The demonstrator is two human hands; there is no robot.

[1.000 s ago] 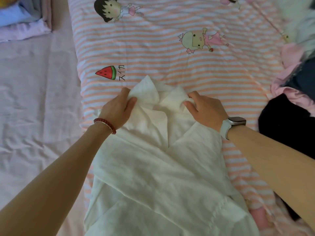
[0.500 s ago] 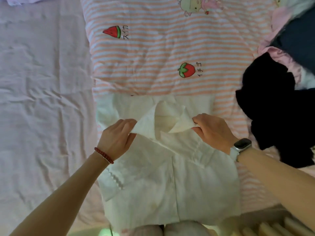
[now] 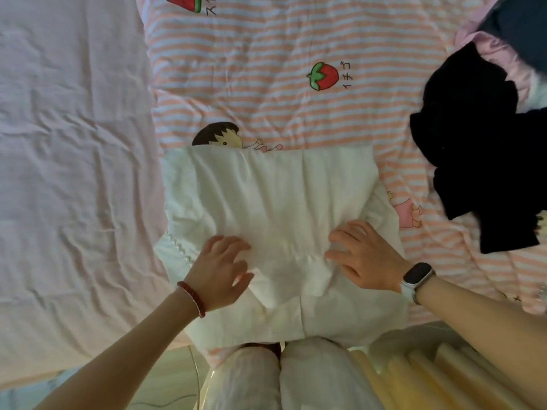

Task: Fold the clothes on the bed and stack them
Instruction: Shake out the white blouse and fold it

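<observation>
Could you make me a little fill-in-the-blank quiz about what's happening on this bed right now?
1. Both hands rest on a ____ garment spread on the striped quilt.
2. The right hand has a ____ on its wrist.
3. The left hand has a beaded red ____ on its wrist.
4. The fruit printed on the quilt beyond the garment is a ____.

Missing words: white; watch; bracelet; strawberry
</observation>
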